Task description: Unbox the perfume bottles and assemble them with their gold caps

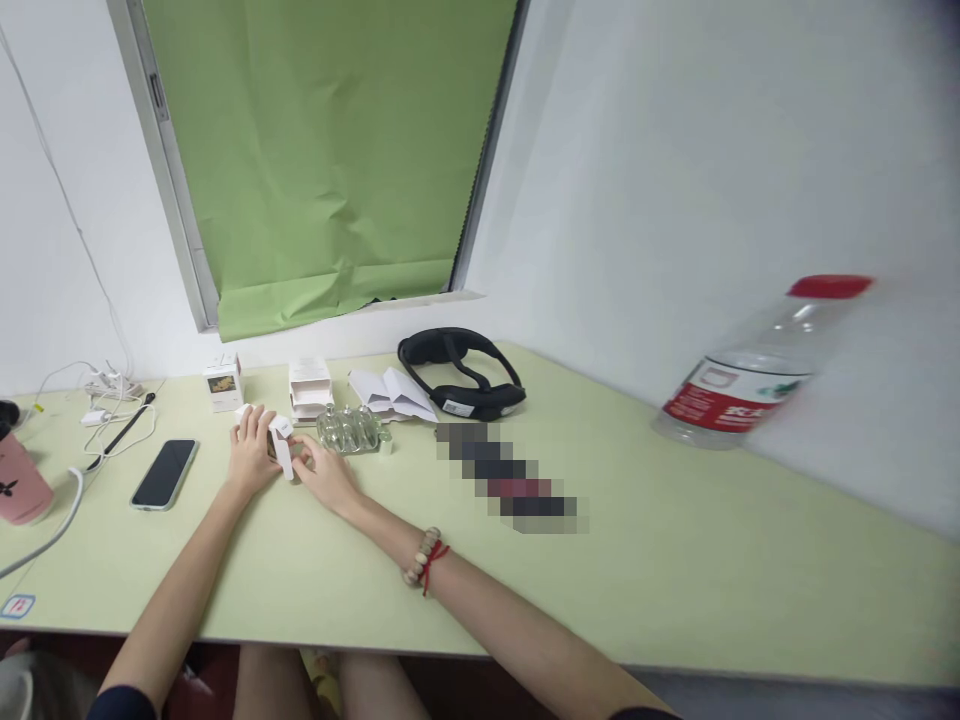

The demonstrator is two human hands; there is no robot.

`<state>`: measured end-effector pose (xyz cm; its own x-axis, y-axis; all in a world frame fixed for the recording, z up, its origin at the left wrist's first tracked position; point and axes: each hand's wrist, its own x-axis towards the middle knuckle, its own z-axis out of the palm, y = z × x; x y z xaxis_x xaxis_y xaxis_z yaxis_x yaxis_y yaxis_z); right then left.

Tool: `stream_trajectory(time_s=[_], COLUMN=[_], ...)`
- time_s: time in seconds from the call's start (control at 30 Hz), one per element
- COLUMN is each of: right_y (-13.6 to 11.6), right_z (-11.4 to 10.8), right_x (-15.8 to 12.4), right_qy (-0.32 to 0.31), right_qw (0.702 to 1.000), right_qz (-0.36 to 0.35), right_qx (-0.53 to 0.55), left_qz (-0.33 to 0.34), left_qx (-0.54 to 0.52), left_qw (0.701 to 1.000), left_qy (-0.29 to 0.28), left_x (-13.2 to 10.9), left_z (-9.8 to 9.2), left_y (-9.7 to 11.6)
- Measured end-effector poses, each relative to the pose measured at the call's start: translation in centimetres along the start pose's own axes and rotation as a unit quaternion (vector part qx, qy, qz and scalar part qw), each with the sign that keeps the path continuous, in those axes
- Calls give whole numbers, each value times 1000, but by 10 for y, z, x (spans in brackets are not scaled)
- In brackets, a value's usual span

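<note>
White carton (280, 427) is partway through handling, it seems: its flap (284, 460) hangs open and is yet to be closed, and whether anything sits inside cannot be told. Behind it on the tabletop (360, 600), one upright box (225, 385) looks closed, while another box (310, 390) shows an opening towards the person. Clear glass bottles (349, 428) stand grouped just beyond the right grip (326, 475). The carton lies within the left grip (253, 450), fingers wrapped over it; the right grip's fingertips meet its open end, but whether they pinch anything is unclear.
</note>
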<state>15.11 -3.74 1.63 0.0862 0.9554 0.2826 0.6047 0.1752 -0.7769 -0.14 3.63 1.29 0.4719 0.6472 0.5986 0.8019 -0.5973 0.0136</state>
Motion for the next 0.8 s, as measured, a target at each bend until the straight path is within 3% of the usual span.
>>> stream_trajectory(time_s=[0.13, 0.33, 0.53, 0.8], right_y=[1, 3, 7, 8], right_z=[0, 3, 4, -3], right_x=[0, 2, 4, -1], right_qy=[22, -3, -13, -75], right_qw=[1000, 1000, 998, 989], right_qz=[2, 7, -26, -102], right_qx=[5, 20, 51, 74], left_qz=[-1, 0, 3, 1], left_qx=[0, -2, -7, -8], left_qw=[1000, 1000, 1000, 1000], left_qy=[-4, -6, -3, -4], left_x=[0, 0, -1, -1], left_z=[-1, -1, 0, 0], left_y=[0, -1, -2, -2])
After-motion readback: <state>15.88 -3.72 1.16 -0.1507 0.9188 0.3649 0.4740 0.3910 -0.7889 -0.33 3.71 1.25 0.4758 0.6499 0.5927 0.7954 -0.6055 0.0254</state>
